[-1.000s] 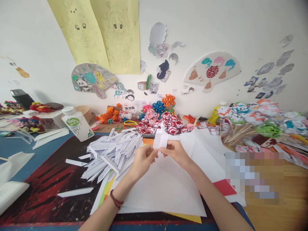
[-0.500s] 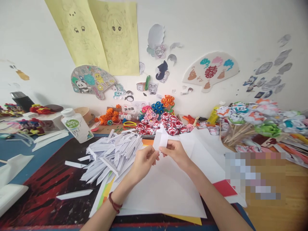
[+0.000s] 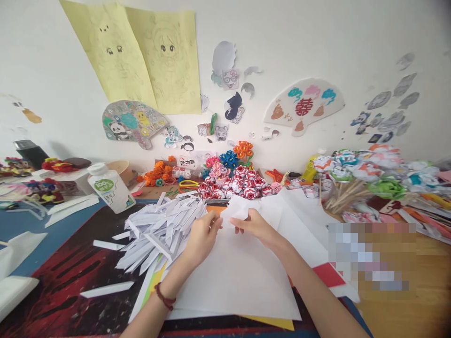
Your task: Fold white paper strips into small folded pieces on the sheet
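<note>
A small piece of folded white paper (image 3: 237,208) is held up over the far end of the stacked sheets. My right hand (image 3: 260,229) pinches its right side, thumb in front and fingers curled behind. At the paper's left edge, my left hand (image 3: 205,234) has its fingers bent together on the edge; the exact contact is hard to make out. Below both hands lies a large white sheet (image 3: 239,277) on coloured paper. Left of my left hand is a heap of narrow folded white paper strips (image 3: 160,230).
A white bottle (image 3: 111,188) leans behind the heap. Red-and-white paper flowers (image 3: 246,183) crowd the back, beside orange and blue ones. At right, paper flowers on sticks (image 3: 341,199) are bunched together. A single strip (image 3: 106,289) lies on the dark red-and-black mat (image 3: 70,277).
The white paper has tipped from upright to a flatter slant. My left hand has shifted slightly left, widening the space between my hands. The whole view has shifted a little.
</note>
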`<state>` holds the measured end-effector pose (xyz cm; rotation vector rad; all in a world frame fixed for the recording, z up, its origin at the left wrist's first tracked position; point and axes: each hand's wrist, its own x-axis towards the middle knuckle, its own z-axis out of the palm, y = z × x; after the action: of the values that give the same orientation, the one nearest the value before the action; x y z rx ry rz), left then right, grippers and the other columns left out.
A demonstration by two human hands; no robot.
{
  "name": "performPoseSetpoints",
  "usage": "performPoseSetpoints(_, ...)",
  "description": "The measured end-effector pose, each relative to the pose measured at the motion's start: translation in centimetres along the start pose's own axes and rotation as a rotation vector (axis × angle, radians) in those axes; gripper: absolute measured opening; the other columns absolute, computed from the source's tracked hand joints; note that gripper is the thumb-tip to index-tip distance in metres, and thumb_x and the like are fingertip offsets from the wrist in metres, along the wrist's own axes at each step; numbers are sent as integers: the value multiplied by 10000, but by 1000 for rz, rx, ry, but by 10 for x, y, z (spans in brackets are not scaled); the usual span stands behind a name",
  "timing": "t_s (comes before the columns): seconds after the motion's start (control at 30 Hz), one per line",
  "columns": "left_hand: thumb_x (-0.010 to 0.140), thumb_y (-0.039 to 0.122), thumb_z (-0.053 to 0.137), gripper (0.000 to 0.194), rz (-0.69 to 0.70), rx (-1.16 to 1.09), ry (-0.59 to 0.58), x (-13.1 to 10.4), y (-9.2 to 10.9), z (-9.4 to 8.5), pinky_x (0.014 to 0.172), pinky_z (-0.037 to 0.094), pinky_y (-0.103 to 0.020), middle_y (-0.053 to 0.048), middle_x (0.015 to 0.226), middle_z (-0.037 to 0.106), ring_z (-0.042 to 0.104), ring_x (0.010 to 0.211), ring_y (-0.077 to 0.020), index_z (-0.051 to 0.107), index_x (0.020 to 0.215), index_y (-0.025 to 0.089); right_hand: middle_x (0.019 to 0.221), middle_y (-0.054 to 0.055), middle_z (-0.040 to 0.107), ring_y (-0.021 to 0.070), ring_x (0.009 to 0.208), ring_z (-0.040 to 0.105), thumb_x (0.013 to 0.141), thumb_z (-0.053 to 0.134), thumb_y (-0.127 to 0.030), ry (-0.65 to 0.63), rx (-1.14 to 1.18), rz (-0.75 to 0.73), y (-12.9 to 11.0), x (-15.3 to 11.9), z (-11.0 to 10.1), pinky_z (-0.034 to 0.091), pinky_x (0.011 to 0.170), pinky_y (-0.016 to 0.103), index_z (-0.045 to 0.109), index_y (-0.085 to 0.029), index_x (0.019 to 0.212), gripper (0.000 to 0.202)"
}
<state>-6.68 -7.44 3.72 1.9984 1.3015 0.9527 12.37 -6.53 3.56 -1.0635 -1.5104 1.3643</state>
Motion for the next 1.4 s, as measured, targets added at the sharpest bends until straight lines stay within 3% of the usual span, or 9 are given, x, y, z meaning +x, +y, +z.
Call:
performPoseSetpoints(0.1, 903, 267, 409, 197, -6, 178, -59, 3, -8, -5, 643, 374, -252, -4, 717, 641, 581, 688, -154, 539, 771, 199, 755, 28, 630, 122, 643, 550, 764, 665, -492, 56, 39, -48, 4, 5, -9, 401, 542, 225, 673, -146, 880, 365)
performPoseSetpoints(0.3, 886, 272, 416, 177, -6, 370, -90, 7, -20, -6, 633, 338, -271, -13, 766, 635, 564, 713, -174, 525, 764, 207, 609, 18, 613, 123, 554, 536, 624, 768, -463, 100, -105, 90, 27, 16, -22, 392, 538, 238, 643, -124, 659, 363)
performPoseSetpoints(0.5, 836, 229, 471, 100, 55, 315, -107, 13, -31, 3, 659, 378, -278, -29, 810, 635, 555, 729, -171, 567, 848, 201, 687, 52, 679, 165, 645, 597, 683, 720, -330, 81, -319, 25, 36, 17, -15, 436, 599, 259, 688, -129, 695, 205)
performPoseSetpoints(0.73, 820, 189, 508, 104, 110, 301, -86, 13, -37, 6, 691, 410, -297, -38, 833, 641, 573, 771, -181, 599, 870, 204, 648, -14, 579, 126, 613, 515, 721, 674, -185, 96, -624, -142, 35, 12, -14, 366, 579, 242, 658, -167, 724, 24)
performPoseSetpoints(0.93, 791, 168, 583, 171, 129, 283, -97, 11, -39, 8, 750, 433, -308, -44, 888, 661, 599, 835, -191, 620, 955, 198, 752, 3, 579, 131, 676, 516, 723, 648, -120, 97, -704, -181, 33, 9, -17, 372, 623, 247, 654, -170, 818, 107)
performPoseSetpoints(1.17, 781, 94, 593, 227, 150, 347, -91, 8, -36, 15, 774, 421, -326, -46, 931, 643, 590, 878, -200, 602, 985, 193, 686, -11, 591, 127, 627, 527, 715, 679, -138, 69, -735, -116, 34, 10, -21, 360, 591, 244, 658, -171, 778, 74)
performPoseSetpoints(1.4, 809, 91, 559, 150, 172, 359, -48, 6, -32, 21, 747, 415, -319, -41, 885, 622, 567, 851, -198, 573, 920, 190, 764, -5, 610, 124, 655, 532, 695, 674, -113, 79, -799, -158, 32, 10, -21, 346, 580, 234, 684, -206, 867, 196)
